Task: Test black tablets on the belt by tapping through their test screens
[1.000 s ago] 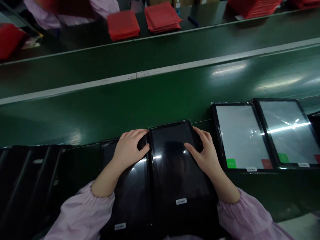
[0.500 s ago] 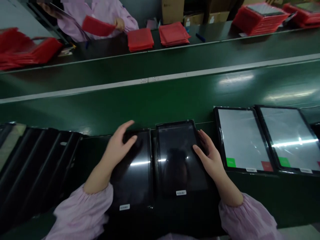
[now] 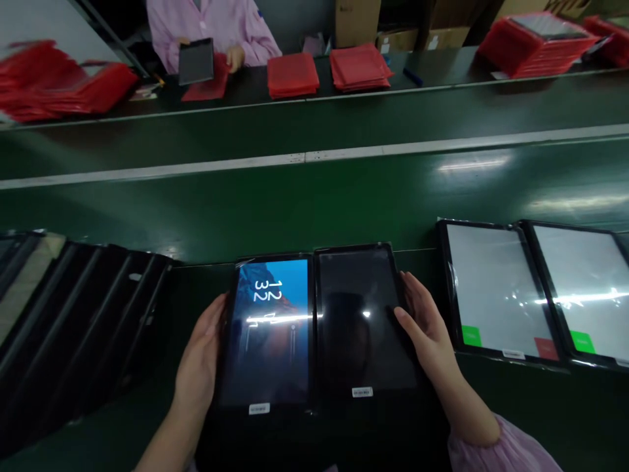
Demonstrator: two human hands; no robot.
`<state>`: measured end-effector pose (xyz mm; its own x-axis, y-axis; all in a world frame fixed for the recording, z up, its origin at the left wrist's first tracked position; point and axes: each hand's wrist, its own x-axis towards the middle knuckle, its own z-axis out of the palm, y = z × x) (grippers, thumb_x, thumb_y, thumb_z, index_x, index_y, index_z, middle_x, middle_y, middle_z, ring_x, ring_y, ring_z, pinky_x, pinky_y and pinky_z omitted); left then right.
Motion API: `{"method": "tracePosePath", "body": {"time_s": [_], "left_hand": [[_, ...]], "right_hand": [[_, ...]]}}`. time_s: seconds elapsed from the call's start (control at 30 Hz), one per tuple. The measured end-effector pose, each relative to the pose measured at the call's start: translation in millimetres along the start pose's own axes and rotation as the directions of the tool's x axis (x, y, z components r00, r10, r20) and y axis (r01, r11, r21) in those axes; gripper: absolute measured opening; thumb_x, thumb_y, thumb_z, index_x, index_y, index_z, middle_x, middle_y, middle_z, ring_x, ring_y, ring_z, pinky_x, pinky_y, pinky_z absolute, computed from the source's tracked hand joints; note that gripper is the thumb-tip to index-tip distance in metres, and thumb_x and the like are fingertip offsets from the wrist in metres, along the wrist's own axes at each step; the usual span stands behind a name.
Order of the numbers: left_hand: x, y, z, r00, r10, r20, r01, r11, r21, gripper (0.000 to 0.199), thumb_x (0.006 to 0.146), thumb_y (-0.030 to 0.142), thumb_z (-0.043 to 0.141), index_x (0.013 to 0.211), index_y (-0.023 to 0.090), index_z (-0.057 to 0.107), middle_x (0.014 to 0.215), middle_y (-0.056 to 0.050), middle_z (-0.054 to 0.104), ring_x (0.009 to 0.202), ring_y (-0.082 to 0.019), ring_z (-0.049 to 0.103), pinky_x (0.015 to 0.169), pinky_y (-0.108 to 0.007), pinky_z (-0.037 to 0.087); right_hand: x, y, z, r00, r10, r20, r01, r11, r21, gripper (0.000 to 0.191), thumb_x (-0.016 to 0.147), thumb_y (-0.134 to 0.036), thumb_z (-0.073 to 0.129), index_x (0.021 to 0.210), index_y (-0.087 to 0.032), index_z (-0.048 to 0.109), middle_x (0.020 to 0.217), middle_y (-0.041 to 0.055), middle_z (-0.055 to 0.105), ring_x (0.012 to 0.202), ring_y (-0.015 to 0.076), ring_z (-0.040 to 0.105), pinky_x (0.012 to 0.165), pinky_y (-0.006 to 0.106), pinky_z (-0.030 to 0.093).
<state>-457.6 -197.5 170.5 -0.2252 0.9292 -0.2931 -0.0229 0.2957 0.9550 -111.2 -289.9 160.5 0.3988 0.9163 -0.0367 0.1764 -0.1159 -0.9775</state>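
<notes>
Two tablets lie side by side on the dark surface in front of me. The left tablet (image 3: 275, 341) is lit, with a blue lock screen and clock digits; a small white label is near its lower edge. Its neighbour, the right tablet (image 3: 363, 321), has a dark screen and a similar label. My left hand (image 3: 200, 357) rests along the outer edge of the lit tablet, fingers partly hidden by it. Against the right edge of the dark tablet is my right hand (image 3: 425, 324), its thumb over the bezel and its fingers at the side.
Two tablets with white screens (image 3: 496, 288) lie at the right. A row of dark tablets (image 3: 83, 328) leans at the left. Across the green bench (image 3: 314, 203), a person in pink (image 3: 216, 26) handles a dark tablet (image 3: 196, 62) near stacks of red sleeves (image 3: 293, 73).
The left tablet's screen has lit up. My left hand has moved from above that tablet down to its outer edge. The two middle tablets are now closer together. The person opposite has lowered a red sleeve.
</notes>
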Motion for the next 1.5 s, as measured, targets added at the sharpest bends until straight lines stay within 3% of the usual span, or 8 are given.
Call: {"method": "tracePosePath", "body": {"time_s": [0.23, 0.47, 0.6, 0.8, 1.03, 1.13, 1.3, 1.5], "left_hand": [[5, 1, 10.7, 1.0, 0.019, 0.018, -0.017, 0.998, -0.066, 0.038, 0.081, 0.049, 0.073, 0.114, 0.03, 0.074, 0.145, -0.005, 0.071, 0.159, -0.035, 0.042, 0.138, -0.052, 0.026], [20, 15, 24.9, 0.99, -0.111, 0.088, 0.122, 0.984, -0.132, 0.065, 0.063, 0.046, 0.081, 0.125, 0.029, 0.07, 0.156, -0.009, 0.065, 0.159, -0.04, 0.042, 0.137, -0.056, 0.024], [31, 16, 26.3, 0.994, -0.028, 0.107, 0.039, 0.994, -0.101, 0.064, 0.057, 0.035, 0.083, 0.12, 0.028, 0.072, 0.15, -0.008, 0.069, 0.163, -0.038, 0.034, 0.135, -0.054, 0.028], [48, 4, 17.1, 0.976, 0.084, 0.199, -0.082, 0.996, -0.018, 0.071, 0.055, 0.033, 0.082, 0.125, 0.028, 0.071, 0.153, -0.01, 0.066, 0.165, -0.04, 0.03, 0.131, -0.054, 0.037], [51, 13, 24.2, 0.93, 0.134, 0.342, -0.252, 0.91, 0.329, 0.124, 0.061, 0.062, 0.095, 0.163, 0.019, 0.04, 0.177, -0.017, 0.035, 0.167, -0.047, 0.018, 0.135, -0.064, 0.02], [58, 16, 23.2, 0.932, 0.118, 0.342, -0.21, 0.946, 0.246, 0.119, 0.064, 0.069, 0.091, 0.159, 0.017, 0.043, 0.175, -0.018, 0.039, 0.167, -0.047, 0.018, 0.133, -0.066, 0.022], [66, 18, 18.1, 0.968, 0.006, 0.249, -0.003, 1.0, -0.011, 0.071, 0.077, 0.052, 0.078, 0.137, 0.018, 0.062, 0.156, -0.018, 0.063, 0.16, -0.042, 0.038, 0.127, -0.063, 0.04], [64, 17, 19.8, 0.973, 0.003, 0.233, 0.007, 0.999, -0.046, 0.062, 0.076, 0.043, 0.079, 0.131, 0.018, 0.065, 0.152, -0.016, 0.066, 0.16, -0.042, 0.039, 0.126, -0.06, 0.044]], "right_hand": [[2, 0, 1, 0.999, 0.011, -0.049, -0.012, 1.0, -0.017, 0.075, 0.095, -0.058, 0.075, 0.161, -0.032, 0.05, 0.167, 0.0122, 0.053, 0.154, 0.0309, 0.053, 0.125, 0.051, 0.05], [16, -2, 0, 0.999, 0.0, -0.042, -0.009, 0.98, -0.198, 0.087, 0.095, -0.067, 0.069, 0.169, -0.033, 0.037, 0.173, 0.0114, 0.045, 0.16, 0.0341, 0.044, 0.126, 0.059, 0.045], [25, -14, -5, 0.988, -0.146, -0.049, 0.12, 0.929, -0.351, 0.073, 0.101, -0.06, 0.064, 0.166, -0.032, 0.045, 0.168, 0.0133, 0.052, 0.156, 0.0355, 0.049, 0.124, 0.065, 0.046], [11, -41, -10, 0.778, -0.579, 0.246, 0.604, 0.58, -0.547, 0.025, 0.102, -0.026, 0.063, 0.109, -0.033, 0.087, 0.153, 0.0037, 0.067, 0.157, 0.0385, 0.046, 0.121, 0.067, 0.05], [-21, -58, -15, 0.72, -0.524, 0.454, 0.693, 0.505, -0.515, 0.03, 0.1, -0.023, 0.059, 0.096, -0.031, 0.089, 0.143, 0.0043, 0.074, 0.154, 0.0375, 0.05, 0.113, 0.061, 0.06], [-26, -56, -11, 0.694, -0.487, 0.53, 0.72, 0.468, -0.513, 0.031, 0.1, -0.022, 0.059, 0.091, -0.029, 0.088, 0.145, 0.0049, 0.073, 0.156, 0.0378, 0.047, 0.114, 0.062, 0.059], [-16, -35, -10, 0.795, -0.552, 0.252, 0.558, 0.501, -0.662, 0.03, 0.102, -0.021, 0.06, 0.115, -0.032, 0.086, 0.158, 0.0047, 0.062, 0.161, 0.041, 0.038, 0.12, 0.071, 0.048], [-21, -26, -15, 0.804, -0.59, 0.082, 0.494, 0.583, -0.645, 0.035, 0.105, -0.022, 0.055, 0.118, -0.034, 0.085, 0.151, 0.0038, 0.067, 0.153, 0.0396, 0.049, 0.119, 0.07, 0.049]]}}
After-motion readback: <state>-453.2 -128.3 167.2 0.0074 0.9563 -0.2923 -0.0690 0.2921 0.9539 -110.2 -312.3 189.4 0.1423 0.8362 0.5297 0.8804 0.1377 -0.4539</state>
